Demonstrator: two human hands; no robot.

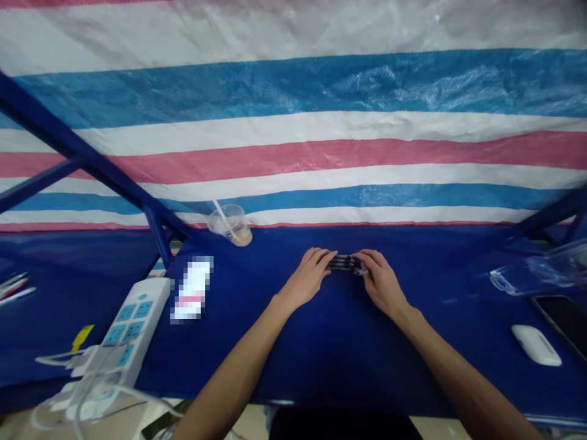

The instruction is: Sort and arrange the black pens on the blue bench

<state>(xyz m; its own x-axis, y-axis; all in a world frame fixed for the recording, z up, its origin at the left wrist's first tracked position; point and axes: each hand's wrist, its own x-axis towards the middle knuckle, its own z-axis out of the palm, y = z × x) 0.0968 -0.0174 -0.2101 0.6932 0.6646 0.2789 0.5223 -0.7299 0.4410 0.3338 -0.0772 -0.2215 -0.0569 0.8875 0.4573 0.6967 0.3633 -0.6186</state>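
Pens (340, 263), dark, between hands at blue table (330, 342), markings too small to read; left hand (312, 274) gripping nine-o'clock end, right hand (380, 280) three-o'clock end. Pixelated rectangle (192, 290), nine o'clock, content unreadable.

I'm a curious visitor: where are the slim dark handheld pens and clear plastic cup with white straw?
Slim dark pens (340, 264): head view, a barrel's middle.
Clear plastic cup (237, 225): head view, side wall.

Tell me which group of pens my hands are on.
The dark pens lined up between your left hand and right hand. The other pens, one of them red, lie at the far left, away from both hands.
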